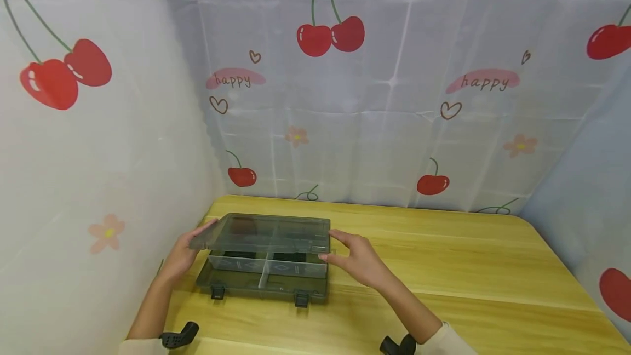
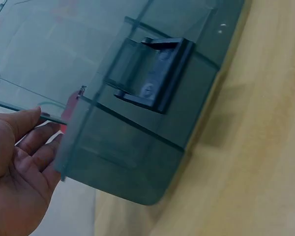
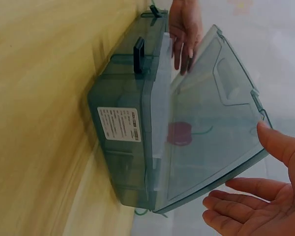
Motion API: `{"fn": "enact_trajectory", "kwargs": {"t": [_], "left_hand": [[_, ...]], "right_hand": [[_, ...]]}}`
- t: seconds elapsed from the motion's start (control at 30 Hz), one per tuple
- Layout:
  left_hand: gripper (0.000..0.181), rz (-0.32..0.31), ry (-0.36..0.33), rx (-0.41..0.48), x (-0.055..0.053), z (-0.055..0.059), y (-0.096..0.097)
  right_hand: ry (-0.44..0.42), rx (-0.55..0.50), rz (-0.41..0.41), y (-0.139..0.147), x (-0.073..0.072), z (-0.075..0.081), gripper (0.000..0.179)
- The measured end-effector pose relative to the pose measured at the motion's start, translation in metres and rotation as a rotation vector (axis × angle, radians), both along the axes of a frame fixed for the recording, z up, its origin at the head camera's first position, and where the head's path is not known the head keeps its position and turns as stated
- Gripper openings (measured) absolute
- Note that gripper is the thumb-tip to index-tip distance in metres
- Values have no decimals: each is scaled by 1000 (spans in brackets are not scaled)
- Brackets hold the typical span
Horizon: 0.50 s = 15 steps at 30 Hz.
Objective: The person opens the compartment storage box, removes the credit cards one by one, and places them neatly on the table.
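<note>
A translucent grey-green compartment box [image 1: 281, 292] lies on the table with its hinged lid [image 1: 276, 233] tilted partly up. Clear dividers [image 1: 291, 268] split the inside, which shows no contents that I can make out. My left hand [image 1: 181, 256] holds the lid's left front corner; in the left wrist view, the thumb lies on its edge and the fingers curl beneath. At the right front corner, my right hand [image 1: 362, 262] holds the lid between thumb and forefinger, the other fingers loosely extended, as the right wrist view shows. Two dark latches [image 1: 302, 298] hang along the box's front.
The box stands on the left part of a yellow wood-grain table [image 1: 443, 267]. A white curtain [image 1: 374, 141] printed with cherries closes off the back and sides, close by my left arm. A white label [image 3: 120, 124] is stuck on the box's right side.
</note>
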<state>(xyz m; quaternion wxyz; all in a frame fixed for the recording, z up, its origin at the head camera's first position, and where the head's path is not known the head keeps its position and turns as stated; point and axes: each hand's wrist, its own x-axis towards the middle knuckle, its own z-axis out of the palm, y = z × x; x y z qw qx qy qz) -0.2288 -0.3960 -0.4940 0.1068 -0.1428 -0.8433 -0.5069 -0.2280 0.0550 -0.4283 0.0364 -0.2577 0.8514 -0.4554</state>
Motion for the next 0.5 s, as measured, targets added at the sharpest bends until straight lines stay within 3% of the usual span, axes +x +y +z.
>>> {"fn": "enact_trajectory", "kwargs": {"t": [0.2, 0.5], "left_hand": [[43, 6, 37, -49, -11, 10, -2], [45, 69, -93, -34, -27, 26, 0]], "right_hand": [[56, -57, -16, 0, -12, 4, 50], [164, -84, -59, -4, -42, 4, 36]]}}
